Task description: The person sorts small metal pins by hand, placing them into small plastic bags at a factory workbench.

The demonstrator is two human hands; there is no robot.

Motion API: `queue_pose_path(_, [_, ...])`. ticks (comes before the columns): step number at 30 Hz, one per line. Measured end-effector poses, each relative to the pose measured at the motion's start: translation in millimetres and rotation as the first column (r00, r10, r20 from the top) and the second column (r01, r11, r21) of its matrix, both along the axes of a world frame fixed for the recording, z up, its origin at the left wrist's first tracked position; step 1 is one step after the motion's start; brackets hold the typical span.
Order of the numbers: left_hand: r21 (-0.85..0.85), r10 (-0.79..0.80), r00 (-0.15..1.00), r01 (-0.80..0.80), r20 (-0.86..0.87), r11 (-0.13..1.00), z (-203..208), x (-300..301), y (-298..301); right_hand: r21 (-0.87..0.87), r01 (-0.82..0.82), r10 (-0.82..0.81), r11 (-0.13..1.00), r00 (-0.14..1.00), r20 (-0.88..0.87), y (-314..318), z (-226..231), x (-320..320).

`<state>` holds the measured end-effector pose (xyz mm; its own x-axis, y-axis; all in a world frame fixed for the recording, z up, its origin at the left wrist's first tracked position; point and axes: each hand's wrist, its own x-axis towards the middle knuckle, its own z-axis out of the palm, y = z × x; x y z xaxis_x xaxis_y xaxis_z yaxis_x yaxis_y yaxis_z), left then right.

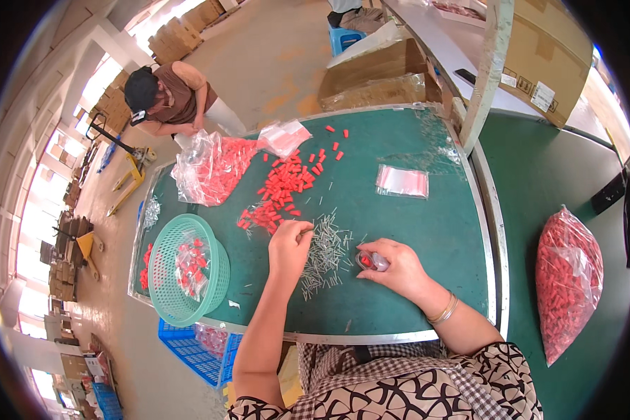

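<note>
My left hand [288, 245] is over the left edge of a pile of thin metal pins or screws [323, 255], its fingertips pinched together. What they hold, if anything, is too small to tell. To the right of the pile, my right hand [399, 269] is closed around a small see-through plastic bag [379, 262] with a red piece inside. Beyond my left hand lies a loose heap of small red plastic plugs [287, 178]. Behind that heap, a large open plastic bag [220, 168] is full of the same red pieces.
A green mesh basket [162, 297] with filled bags stands at the table's left edge, above a blue crate [189, 350]. Flat bags [402, 181] lie at the right. Another person [171, 98] stands across the table. A filled bag [568, 280] rests on the right surface.
</note>
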<state>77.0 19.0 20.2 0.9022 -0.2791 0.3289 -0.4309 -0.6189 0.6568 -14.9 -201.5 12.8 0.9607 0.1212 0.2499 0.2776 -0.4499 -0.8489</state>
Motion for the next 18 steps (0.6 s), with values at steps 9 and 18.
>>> queue_pose_path(9, [0.457, 0.043, 0.999, -0.029, -0.019, 0.889, -20.1, 33.0, -11.9, -0.003, 0.022, -0.022, 1.0, 0.998, 0.054, -1.4, -4.8, 0.4])
queue_pose_path(18, [0.543, -0.24, 0.968, 0.161, 0.077, 0.824, -16.6, 38.5, -6.5, 0.014, 0.0, -0.001, 1.0, 0.999, 0.054, -1.1, -1.3, -0.9])
